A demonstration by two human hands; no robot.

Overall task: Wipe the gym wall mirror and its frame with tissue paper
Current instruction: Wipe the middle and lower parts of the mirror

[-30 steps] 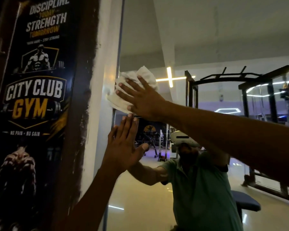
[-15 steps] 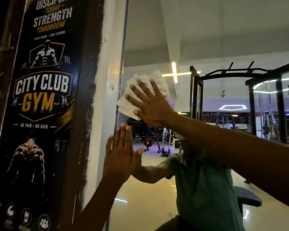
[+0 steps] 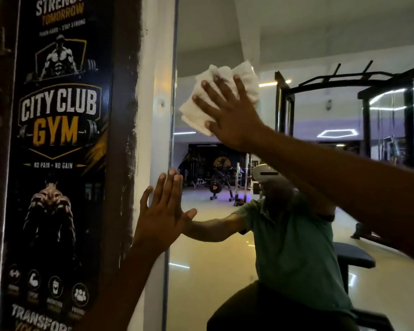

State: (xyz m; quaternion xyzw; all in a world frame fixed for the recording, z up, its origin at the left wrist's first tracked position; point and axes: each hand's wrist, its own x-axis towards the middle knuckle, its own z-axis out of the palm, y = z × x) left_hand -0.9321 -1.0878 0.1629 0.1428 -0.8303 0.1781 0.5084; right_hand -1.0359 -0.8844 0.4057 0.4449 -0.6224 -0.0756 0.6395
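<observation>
The wall mirror (image 3: 296,44) fills the right side of the view, with its thin metal frame edge (image 3: 172,120) running down beside a white pillar. My right hand (image 3: 227,113) presses a wad of white tissue paper (image 3: 225,75) flat against the glass with straight, spread fingers, a little right of the frame edge. My left hand (image 3: 163,211) lies flat lower down, its palm over the frame edge and pillar, fingers straight and pointing up. It holds nothing.
A dark gym poster (image 3: 58,144) covers the wall at left, next to the white pillar (image 3: 153,91). The mirror reflects a person in a green shirt, a black rack, a bench and exercise machines on a shiny floor.
My right hand has slid the tissue rightwards across the glass, away from the frame edge. My left hand has stayed flat in about the same place.
</observation>
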